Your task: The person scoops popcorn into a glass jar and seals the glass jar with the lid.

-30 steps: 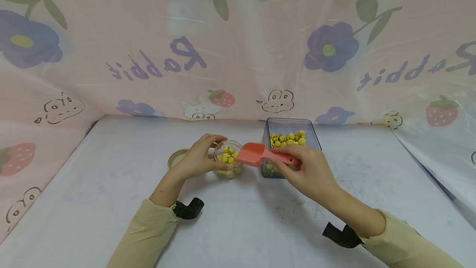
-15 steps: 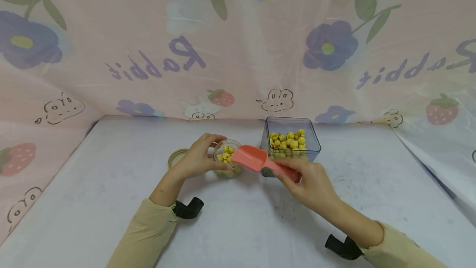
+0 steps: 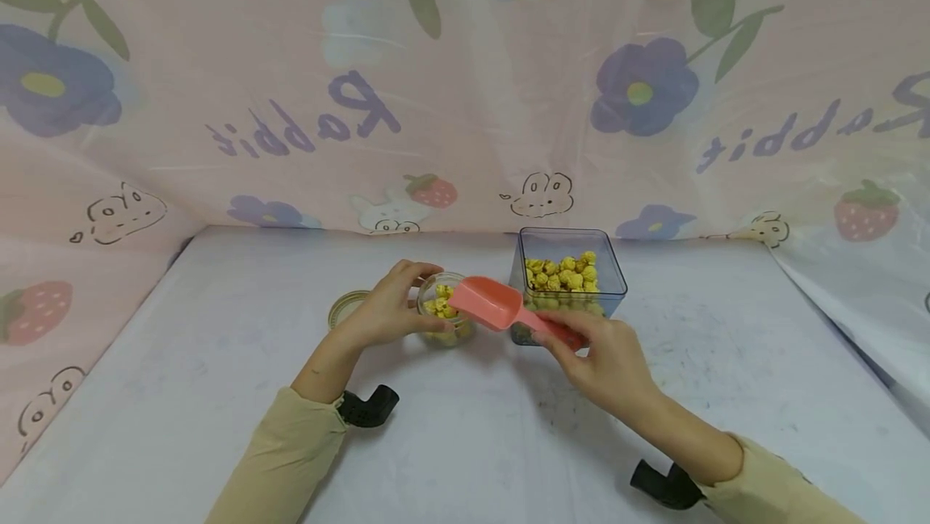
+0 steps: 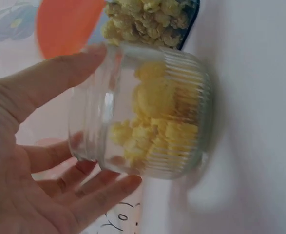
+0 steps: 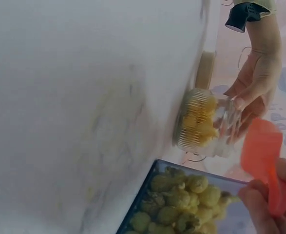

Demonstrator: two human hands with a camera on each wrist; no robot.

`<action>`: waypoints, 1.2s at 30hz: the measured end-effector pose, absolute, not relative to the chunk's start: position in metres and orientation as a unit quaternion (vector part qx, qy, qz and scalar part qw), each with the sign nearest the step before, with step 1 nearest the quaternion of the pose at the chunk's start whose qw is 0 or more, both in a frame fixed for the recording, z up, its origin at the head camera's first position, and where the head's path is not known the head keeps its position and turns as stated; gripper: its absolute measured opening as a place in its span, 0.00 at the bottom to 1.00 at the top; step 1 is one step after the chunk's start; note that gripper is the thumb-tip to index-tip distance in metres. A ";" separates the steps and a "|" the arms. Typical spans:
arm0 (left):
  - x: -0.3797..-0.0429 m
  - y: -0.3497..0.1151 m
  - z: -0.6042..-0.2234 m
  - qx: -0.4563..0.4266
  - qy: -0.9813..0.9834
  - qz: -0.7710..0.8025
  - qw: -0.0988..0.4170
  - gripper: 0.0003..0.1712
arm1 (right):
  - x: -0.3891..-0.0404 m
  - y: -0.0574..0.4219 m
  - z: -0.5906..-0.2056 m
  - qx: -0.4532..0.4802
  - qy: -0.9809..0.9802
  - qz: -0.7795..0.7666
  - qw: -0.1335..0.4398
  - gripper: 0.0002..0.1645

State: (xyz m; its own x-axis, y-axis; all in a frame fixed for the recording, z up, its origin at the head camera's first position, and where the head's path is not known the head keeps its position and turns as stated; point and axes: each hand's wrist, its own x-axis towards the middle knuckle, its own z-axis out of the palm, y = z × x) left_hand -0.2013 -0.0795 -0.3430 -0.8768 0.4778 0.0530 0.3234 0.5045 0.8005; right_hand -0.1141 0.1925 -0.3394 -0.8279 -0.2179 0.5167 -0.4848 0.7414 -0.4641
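I see L hand [image 3: 388, 314], fingers round glass popcorn jar [image 4: 108, 102]; R hand [image 3: 610, 358], fingers pinching coral scoop [image 3: 490, 302] nr jar's mouth.

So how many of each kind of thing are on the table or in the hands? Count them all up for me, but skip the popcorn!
Glass jar: 1
Pink scoop: 1
Clear box: 1
Gold-rimmed round lid, it seems (partly hidden): 1
Total: 4
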 end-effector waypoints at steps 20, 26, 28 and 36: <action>-0.198 -0.061 -0.324 0.218 0.898 0.369 0.098 0.53 | -0.114 0.210 -0.311 0.195 -0.865 0.329 0.325 0.22; -0.201 -0.050 -0.323 0.238 0.890 0.379 0.084 0.53 | -0.115 0.220 -0.304 0.189 -0.864 0.322 0.339 0.23; -0.203 -0.046 -0.323 0.245 0.888 0.383 0.075 0.53 | -0.116 0.223 -0.302 0.183 -0.866 0.316 0.342 0.23; -0.208 -0.026 -0.320 0.267 0.870 0.411 0.047 0.58 | -0.121 0.241 -0.296 0.168 -0.873 0.287 0.356 0.22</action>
